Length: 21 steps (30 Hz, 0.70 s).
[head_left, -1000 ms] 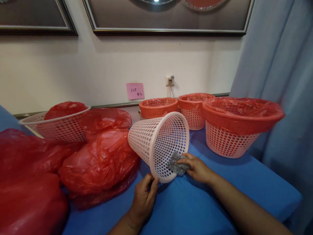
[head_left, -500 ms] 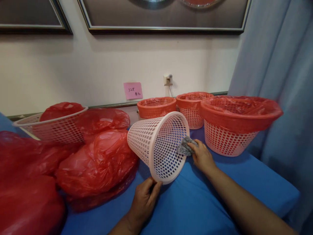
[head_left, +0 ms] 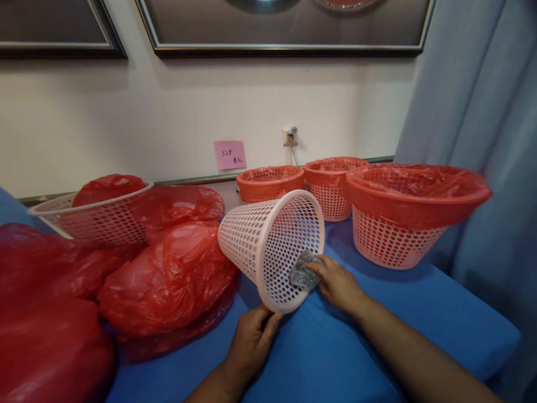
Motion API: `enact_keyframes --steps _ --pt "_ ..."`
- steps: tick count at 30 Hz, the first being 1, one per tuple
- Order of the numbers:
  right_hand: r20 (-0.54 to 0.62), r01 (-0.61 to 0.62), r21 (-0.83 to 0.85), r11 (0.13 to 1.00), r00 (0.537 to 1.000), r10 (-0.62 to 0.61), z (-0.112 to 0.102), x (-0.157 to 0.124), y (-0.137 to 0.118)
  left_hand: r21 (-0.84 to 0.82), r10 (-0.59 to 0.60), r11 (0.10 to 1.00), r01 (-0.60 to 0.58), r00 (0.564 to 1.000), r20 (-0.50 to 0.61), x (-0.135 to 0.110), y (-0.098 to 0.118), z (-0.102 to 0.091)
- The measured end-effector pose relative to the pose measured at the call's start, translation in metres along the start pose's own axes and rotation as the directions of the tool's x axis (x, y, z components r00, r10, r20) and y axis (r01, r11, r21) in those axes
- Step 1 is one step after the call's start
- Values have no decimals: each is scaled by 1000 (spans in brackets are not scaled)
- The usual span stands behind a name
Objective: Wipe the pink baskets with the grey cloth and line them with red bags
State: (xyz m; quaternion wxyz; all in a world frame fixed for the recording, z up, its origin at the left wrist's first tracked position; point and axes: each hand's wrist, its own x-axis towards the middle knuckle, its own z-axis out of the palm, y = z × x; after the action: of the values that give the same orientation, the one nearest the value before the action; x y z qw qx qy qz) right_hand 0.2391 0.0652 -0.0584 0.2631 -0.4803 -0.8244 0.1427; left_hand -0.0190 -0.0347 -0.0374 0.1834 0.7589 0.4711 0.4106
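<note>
A white perforated plastic wastebasket (head_left: 245, 232) lies tilted on its side, its round mouth turned toward me. My left hand (head_left: 251, 338) pinches the lower part of its rim between thumb and fingers. In my right hand (head_left: 338, 282) is a crumpled grey cloth (head_left: 305, 271), pressed against the inside of the basket near the lower right of the rim. The ends of my right fingers are partly hidden by the cloth.
Red bag-lined baskets stand behind and to the right: a low one (head_left: 271, 184), a middle one (head_left: 331, 193) and a large one (head_left: 398, 240). Red plastic bags (head_left: 172, 280) heap at left by another white basket (head_left: 96, 218). A blue cloth (head_left: 335, 358) covers the table.
My right hand has moved the cloth down and to the left along the inside of the basket's rim. My left hand keeps its grip on the rim, and the basket lies nearly the same.
</note>
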Motion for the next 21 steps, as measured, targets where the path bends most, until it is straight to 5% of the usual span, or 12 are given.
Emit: enact_keyframes --steps 3,6,10,15,18,21 --pt "-209 -210 -128 969 961 181 -5 7 13 31 42 999 -40 996 -78 -3 1 -4" --pt "-264 -229 -133 964 946 188 -4 7 16 36 77 997 -74 993 -86 -3 1 -6" --pt "-40 47 3 999 998 -47 4 -2 2 23 88 996 -85 987 -131 -2 -1 -5" --pt "121 215 230 949 961 -247 3 -6 0 41 93 995 -86 975 -202 -3 -2 -8" --pt "-64 74 153 985 996 -65 2 1 16 50 95 995 -86 971 -220 -4 -1 -11" --pt "-270 -137 79 987 951 153 5 8 31 49 93 995 -84 965 -246 -4 0 -12"
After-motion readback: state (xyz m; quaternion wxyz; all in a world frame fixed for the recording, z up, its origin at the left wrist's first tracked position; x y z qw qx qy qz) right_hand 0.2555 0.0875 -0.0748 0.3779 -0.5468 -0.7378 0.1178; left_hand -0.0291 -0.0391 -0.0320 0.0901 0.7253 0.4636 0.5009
